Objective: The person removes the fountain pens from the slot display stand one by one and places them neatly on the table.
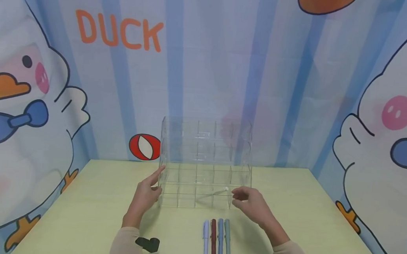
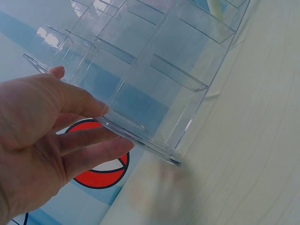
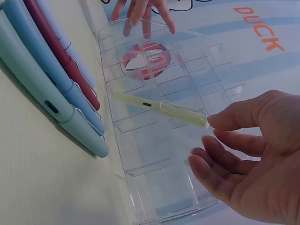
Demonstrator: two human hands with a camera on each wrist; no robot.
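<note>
A clear acrylic organizer (image 1: pixel 205 170) with rows of compartments stands on the table. My left hand (image 1: pixel 146 194) is at its left side, with fairly straight fingers against the side panel (image 2: pixel 140 140). A pale yellow-green pen (image 3: pixel 159 107) with a clip lies slanted in a front compartment, its clip end up to the right. Close to that end is my right hand (image 1: pixel 251 203), its thumb tip right beside the pen and its fingers loosely bent around nothing. In the right wrist view the left hand's fingers show spread at the organizer's far side.
In front of the organizer four pens lie side by side: a lavender pen (image 1: pixel 205 241), a dark red pen (image 1: pixel 213 242), a blue pen (image 1: pixel 220 242) and a green pen (image 1: pixel 228 243). A duck-printed curtain (image 1: pixel 211 64) hangs behind the pale table (image 1: pixel 94 214).
</note>
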